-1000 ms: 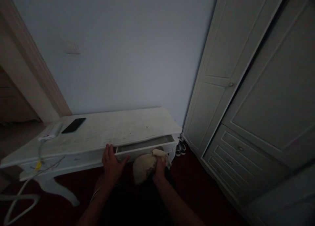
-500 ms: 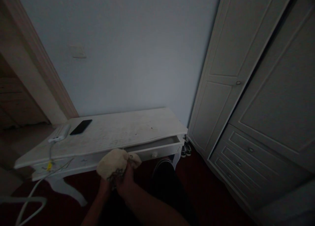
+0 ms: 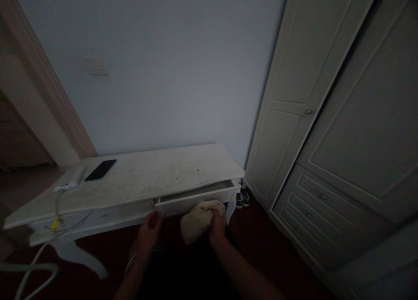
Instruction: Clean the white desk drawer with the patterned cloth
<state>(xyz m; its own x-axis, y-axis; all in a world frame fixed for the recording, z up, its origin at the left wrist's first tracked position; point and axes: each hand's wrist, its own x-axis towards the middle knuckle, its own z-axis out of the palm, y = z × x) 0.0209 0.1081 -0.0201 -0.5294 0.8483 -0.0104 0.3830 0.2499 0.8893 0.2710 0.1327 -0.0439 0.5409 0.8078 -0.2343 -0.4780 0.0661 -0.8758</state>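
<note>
Cream cloth (image 3: 195, 224) — shifted rightward, in right fingers (image 3: 216, 216) only, left fingers (image 3: 149, 217) near drawer (image 3: 174, 207)

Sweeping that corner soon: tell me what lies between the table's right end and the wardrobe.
In the head view, dark shoes sit on the red floor between the table and the wardrobe.
</note>
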